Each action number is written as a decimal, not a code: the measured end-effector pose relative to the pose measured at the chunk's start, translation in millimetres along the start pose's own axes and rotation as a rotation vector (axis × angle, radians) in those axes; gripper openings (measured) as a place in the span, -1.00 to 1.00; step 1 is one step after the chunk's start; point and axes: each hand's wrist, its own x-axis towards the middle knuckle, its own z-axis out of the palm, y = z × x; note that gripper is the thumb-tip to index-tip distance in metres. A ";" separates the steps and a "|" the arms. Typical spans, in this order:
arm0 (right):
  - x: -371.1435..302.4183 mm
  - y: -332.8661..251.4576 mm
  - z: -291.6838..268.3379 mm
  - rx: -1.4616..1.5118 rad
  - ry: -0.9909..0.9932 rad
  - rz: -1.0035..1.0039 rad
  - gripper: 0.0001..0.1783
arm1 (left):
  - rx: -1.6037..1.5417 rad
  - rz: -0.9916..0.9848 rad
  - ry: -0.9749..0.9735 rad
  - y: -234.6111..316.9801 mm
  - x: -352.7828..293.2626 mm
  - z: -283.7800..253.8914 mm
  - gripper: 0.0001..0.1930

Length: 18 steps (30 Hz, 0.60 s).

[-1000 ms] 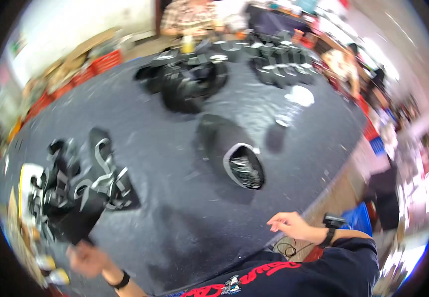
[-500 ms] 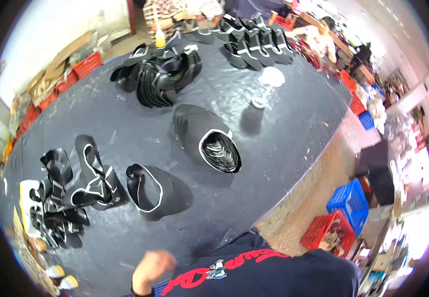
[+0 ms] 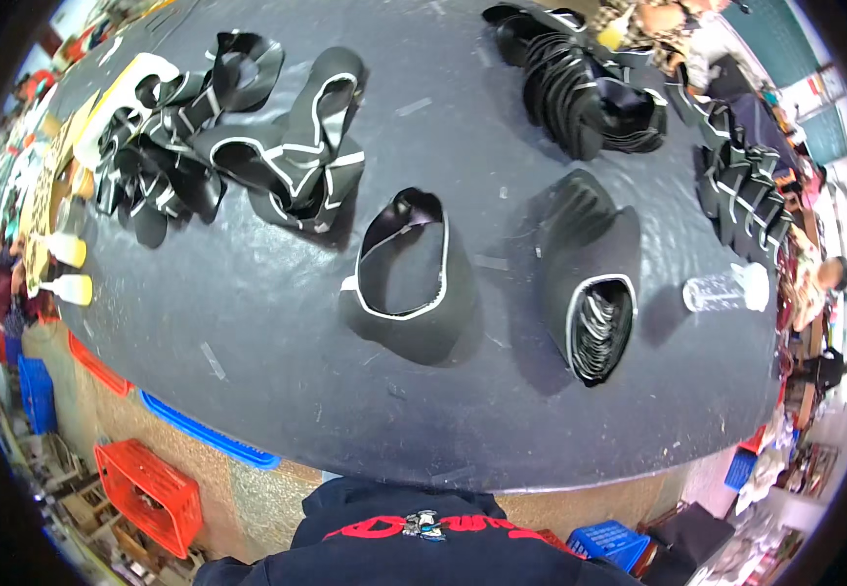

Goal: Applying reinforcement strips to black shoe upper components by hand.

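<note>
Neither of my hands shows in the head view; only my dark top with red lettering is at the lower edge. Nearest to me on the dark table (image 3: 423, 420) stands a single black, shoe-upper-like piece (image 3: 448, 327) with a white-edged opening. To its right lies a nested stack of such black pieces (image 3: 594, 234), its white-edged layers packed inside the mouth. On the left, a few joined pieces (image 3: 316, 137) lie partly over one another, beside a heap of smaller black pieces (image 3: 160, 186).
A fanned black stack (image 3: 565, 93) and rows of pieces (image 3: 741, 186) sit at the far right. Near them are a clear plastic bottle (image 3: 717, 291) and a seated person (image 3: 814, 288). Yellow-and-white bottles (image 3: 74, 289) stand at the left edge. A red crate (image 3: 155, 498) is on the floor.
The view has swung left, so the table's things appear shifted right. My hand, seen near the table's front edge before, has gone out of view. The pieces keep their arrangement.
</note>
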 end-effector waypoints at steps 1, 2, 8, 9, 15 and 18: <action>7.2 3.8 -1.2 -0.012 -0.010 0.015 -0.67 | -0.024 -0.024 0.035 -9.1 4.8 11.0 -0.72; 14.4 6.5 -3.6 -0.025 -0.023 0.021 -0.67 | -0.046 -0.046 0.065 -16.7 9.0 21.4 -0.72; 69.9 30.3 1.6 -0.055 -0.089 0.025 -0.68 | -0.086 -0.127 0.151 -70.3 40.9 61.8 -0.69; 80.0 33.5 1.8 -0.053 -0.102 0.016 -0.68 | -0.083 -0.126 0.154 -80.7 50.5 65.6 -0.69; 96.4 54.8 -3.5 -0.096 -0.249 -0.062 -0.69 | -0.052 -0.101 0.127 -159.9 89.3 101.7 -0.66; 86.2 57.5 -17.0 -0.137 -0.447 -0.137 -0.70 | 0.009 -0.029 0.039 -223.3 133.5 110.4 -0.64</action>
